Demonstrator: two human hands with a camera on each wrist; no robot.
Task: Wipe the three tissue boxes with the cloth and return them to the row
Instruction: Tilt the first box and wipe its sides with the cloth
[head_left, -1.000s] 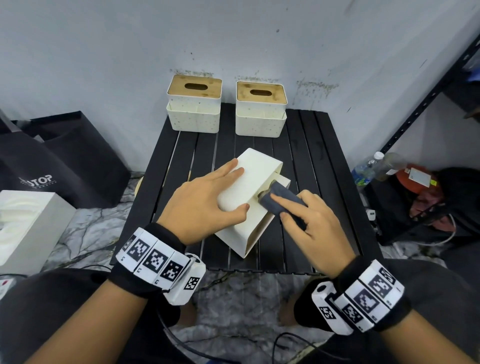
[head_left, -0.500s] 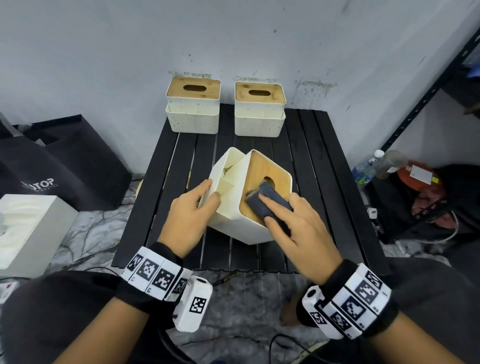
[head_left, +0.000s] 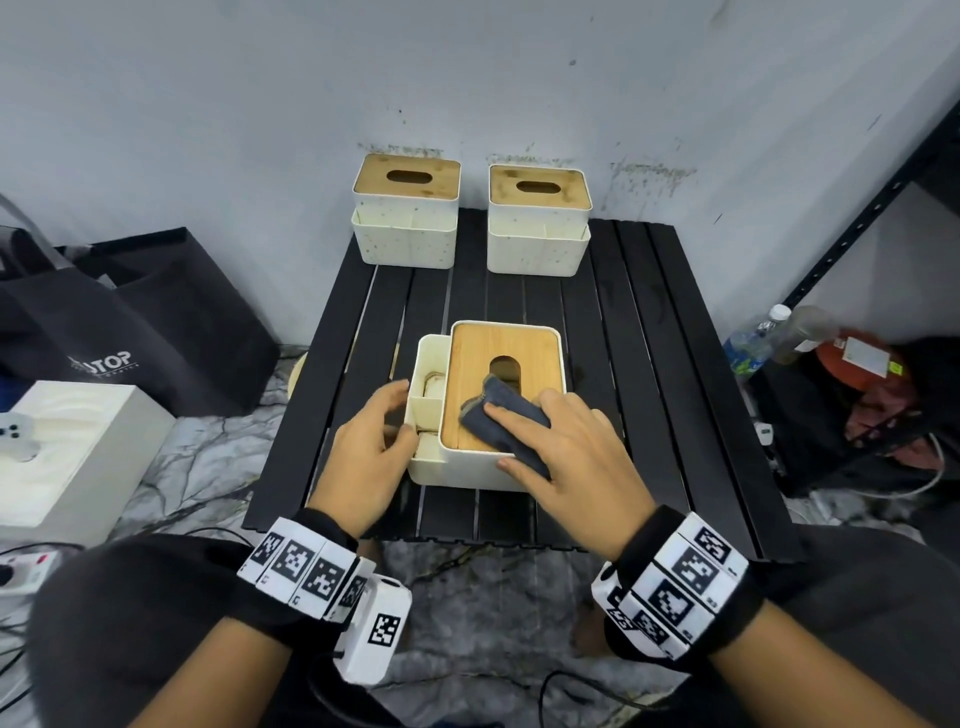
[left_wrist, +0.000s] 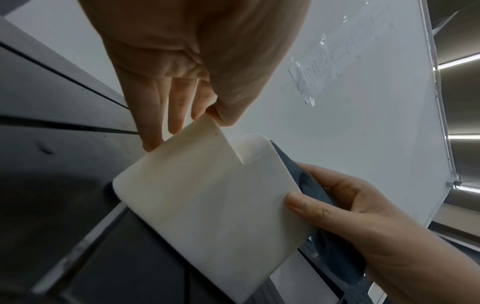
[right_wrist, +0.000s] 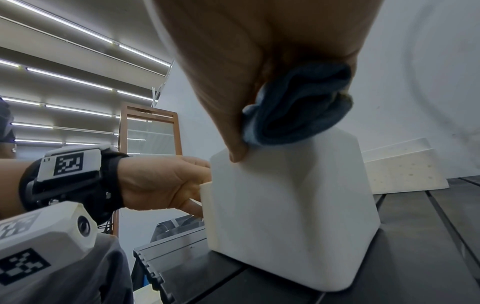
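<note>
One white tissue box (head_left: 483, 470) with a bamboo lid stands upright at the middle of the black slatted table (head_left: 654, 374), its side compartment to the left. My left hand (head_left: 405, 415) pinches that compartment's wall, thumb inside and fingers outside, as the left wrist view shows on the box (left_wrist: 213, 205). My right hand (head_left: 501, 439) presses a dark blue cloth (head_left: 506, 415) on the near part of the lid, thumb against the box's front wall. The cloth (right_wrist: 298, 107) is bunched under the palm. Two more tissue boxes (head_left: 406, 223) (head_left: 539, 228) stand side by side at the table's back edge.
A wall rises right behind the back boxes. A black bag (head_left: 156, 322) and a white box (head_left: 67, 441) sit on the floor to the left. Bottles (head_left: 763, 338) and a black rack (head_left: 857, 208) are to the right.
The box went from lying on its side to standing upright with the lid up. My left hand moved from its flat face to the side compartment. The cloth stayed on the lid.
</note>
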